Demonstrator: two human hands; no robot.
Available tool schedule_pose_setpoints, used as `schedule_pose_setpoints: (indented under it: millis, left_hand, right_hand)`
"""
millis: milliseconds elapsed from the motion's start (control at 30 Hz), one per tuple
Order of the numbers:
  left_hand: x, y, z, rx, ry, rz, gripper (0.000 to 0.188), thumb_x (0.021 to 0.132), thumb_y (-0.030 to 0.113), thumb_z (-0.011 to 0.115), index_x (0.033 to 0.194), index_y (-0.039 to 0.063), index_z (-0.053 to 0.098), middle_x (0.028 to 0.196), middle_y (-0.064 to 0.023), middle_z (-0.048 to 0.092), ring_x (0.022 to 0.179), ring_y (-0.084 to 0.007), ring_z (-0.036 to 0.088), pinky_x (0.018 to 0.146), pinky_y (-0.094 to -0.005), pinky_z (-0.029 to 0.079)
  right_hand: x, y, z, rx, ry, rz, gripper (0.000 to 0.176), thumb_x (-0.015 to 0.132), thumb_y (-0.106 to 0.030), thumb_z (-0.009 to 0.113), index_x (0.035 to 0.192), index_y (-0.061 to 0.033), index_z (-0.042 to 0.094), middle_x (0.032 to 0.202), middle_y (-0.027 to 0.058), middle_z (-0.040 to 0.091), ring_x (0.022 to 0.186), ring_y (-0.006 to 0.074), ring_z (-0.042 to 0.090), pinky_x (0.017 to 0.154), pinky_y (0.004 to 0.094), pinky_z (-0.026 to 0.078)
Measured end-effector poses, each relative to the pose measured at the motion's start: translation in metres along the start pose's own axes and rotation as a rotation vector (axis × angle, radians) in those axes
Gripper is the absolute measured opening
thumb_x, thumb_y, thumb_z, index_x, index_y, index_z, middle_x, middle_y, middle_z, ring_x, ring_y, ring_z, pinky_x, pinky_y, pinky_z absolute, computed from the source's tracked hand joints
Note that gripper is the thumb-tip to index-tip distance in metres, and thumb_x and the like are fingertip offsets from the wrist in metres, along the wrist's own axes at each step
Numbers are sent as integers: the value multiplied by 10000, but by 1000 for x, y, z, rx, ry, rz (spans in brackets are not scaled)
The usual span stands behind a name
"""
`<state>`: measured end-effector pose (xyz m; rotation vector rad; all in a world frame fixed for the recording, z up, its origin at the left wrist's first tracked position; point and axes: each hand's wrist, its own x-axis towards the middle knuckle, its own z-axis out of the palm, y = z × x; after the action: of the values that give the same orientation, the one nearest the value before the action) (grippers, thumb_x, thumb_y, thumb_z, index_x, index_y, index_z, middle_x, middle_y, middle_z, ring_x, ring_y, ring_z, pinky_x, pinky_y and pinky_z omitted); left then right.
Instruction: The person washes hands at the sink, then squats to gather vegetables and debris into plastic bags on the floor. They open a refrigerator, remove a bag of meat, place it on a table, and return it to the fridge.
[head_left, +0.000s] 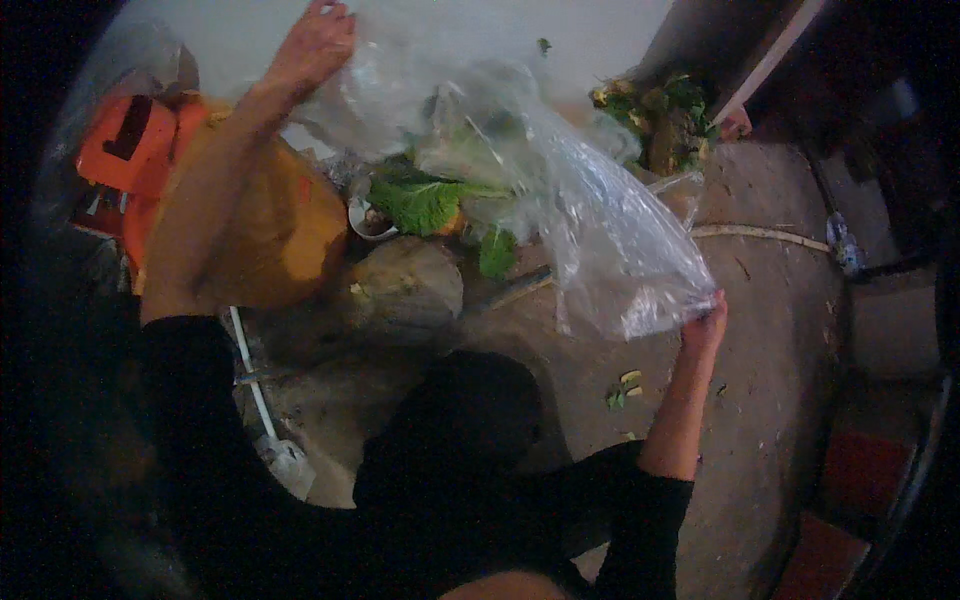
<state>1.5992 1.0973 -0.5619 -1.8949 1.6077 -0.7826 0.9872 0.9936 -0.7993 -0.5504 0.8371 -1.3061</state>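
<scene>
A large clear plastic bag (600, 202) is stretched across the space in front of me. At its lower right end, my right hand (706, 322) is closed on the film. My left hand (328, 37) is raised at the top, beside the bag's upper left part; its fingers look bent, but blur hides whether they grip the film. A leafy green vegetable (424, 199) shows under or behind the bag, with another green leaf (497, 251) just below it. Near the leaves is a small white-rimmed container (367, 217) with something dark inside.
An orange object (127, 150) and a yellow-brown rounded one (300, 217) stand at the left. A heap of leafy vegetable matter (664, 120) lies at the upper right. Scraps of leaf (622, 390) are on the brown floor. A white rod (251, 375) lies at the lower left.
</scene>
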Motion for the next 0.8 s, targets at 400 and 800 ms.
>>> schedule_pose_setpoints:
  millis: [400,800]
  left_hand:
    - [-43,-1,171,-173,-345,-52,166,834,135,517,869,46,653,908,-161,641,854,-333,617,842,-482,470]
    - [-57,33,132,-832,-28,-332,158,782,139,516,902,70,593,1011,-171,599,928,-357,593,811,-458,476]
  right_hand:
    - [-37,-37,-87,-142,346,145,357,961,-281,444,1104,36,528,1088,138,605,937,286,592,779,397,485]
    - [-62,-72,111,-383,-258,141,339,950,-291,510,1141,-14,553,1115,135,610,1061,271,582,908,437,471]
